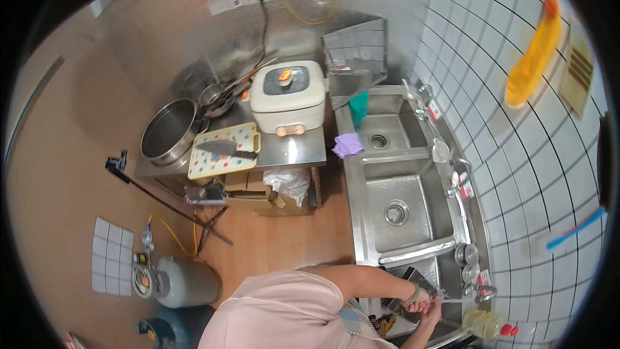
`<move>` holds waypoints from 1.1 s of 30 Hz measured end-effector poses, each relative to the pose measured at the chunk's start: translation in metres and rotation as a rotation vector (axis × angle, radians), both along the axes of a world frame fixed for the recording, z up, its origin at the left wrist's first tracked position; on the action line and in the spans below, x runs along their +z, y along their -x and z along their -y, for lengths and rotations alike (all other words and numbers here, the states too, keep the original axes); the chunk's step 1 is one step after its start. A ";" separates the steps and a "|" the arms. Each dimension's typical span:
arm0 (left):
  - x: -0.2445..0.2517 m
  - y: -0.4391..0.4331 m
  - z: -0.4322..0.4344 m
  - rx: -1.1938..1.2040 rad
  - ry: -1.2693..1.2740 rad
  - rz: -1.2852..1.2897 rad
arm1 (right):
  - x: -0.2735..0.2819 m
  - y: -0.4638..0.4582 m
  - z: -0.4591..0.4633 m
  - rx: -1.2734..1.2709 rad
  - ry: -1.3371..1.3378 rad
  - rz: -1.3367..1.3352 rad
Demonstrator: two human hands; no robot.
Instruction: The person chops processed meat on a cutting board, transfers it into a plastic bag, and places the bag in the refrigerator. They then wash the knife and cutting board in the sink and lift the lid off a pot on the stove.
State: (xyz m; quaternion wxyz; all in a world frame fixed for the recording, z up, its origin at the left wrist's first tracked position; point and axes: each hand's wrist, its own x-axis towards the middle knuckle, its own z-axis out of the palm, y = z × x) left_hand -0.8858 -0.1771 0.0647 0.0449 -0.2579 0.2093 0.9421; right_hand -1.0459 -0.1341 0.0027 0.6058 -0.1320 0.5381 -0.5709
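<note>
Both of my hands are close together over the nearest sink basin [426, 264], at the lower right. My left hand [417, 301], with a greenish bracelet on its wrist, meets my right hand [431, 314] at the fingers. Water runs from the near faucet [486, 293] towards them and splashes at the fingertips. Whether something small is between the fingers cannot be told. A dark, flat-sided object [419, 278] lies in the basin beside and below my hands. A yellow-and-dark item [382, 324] sits at the basin's near left edge.
A bottle with a red cap [484, 325] stands right of my hands. Two more steel basins [397, 189] extend ahead, with a purple cloth [348, 145] on the rim. A knife [225, 148] lies on a dotted cutting board [203, 167], near a white cooker [288, 106]. Gas cylinders [186, 283] stand at left.
</note>
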 end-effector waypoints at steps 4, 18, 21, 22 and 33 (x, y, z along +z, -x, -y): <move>0.001 -0.007 -0.007 0.127 0.367 0.249 | 0.002 -0.007 0.002 0.029 -0.032 -0.164; -0.017 0.042 0.008 0.318 0.167 0.431 | 0.054 0.033 0.049 -0.433 0.065 -0.638; -0.013 0.051 0.009 0.160 0.371 0.481 | 0.050 0.054 0.066 -0.204 0.330 -0.955; -0.013 0.052 0.009 0.071 0.461 0.483 | 0.049 0.060 0.068 -0.115 0.324 -0.935; -0.015 0.003 0.004 -0.093 0.893 0.702 | 0.056 -0.009 -0.027 0.073 -0.261 0.022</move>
